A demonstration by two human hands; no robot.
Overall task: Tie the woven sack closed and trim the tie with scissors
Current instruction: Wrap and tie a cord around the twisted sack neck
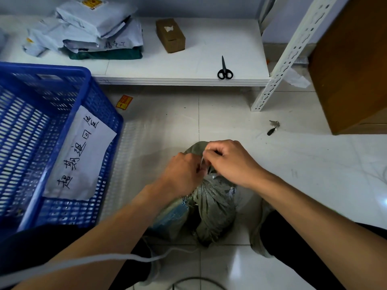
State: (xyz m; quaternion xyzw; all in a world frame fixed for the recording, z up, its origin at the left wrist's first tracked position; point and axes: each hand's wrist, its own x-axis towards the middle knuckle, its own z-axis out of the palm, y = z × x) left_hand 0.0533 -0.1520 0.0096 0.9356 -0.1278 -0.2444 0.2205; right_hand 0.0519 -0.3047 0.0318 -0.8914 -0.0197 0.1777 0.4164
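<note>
Fingers of left hand point(184, 174) and right hand point(230, 162) pinch the thin, probably slippery tie point(202, 162) at the bunched neck of the soft woven sack point(211, 197), likely the best hold.

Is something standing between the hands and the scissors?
Nothing visible. The left hand and right hand pinch the tie at the sack; only floor and the shelf edge lie before the scissors.

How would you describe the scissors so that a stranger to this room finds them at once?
Look at the low white shelf across the back of the view. Near its front edge, toward the right end near the slotted post, lie the scissors. They are black, thin and closed, unlike the brown box further back.
</note>
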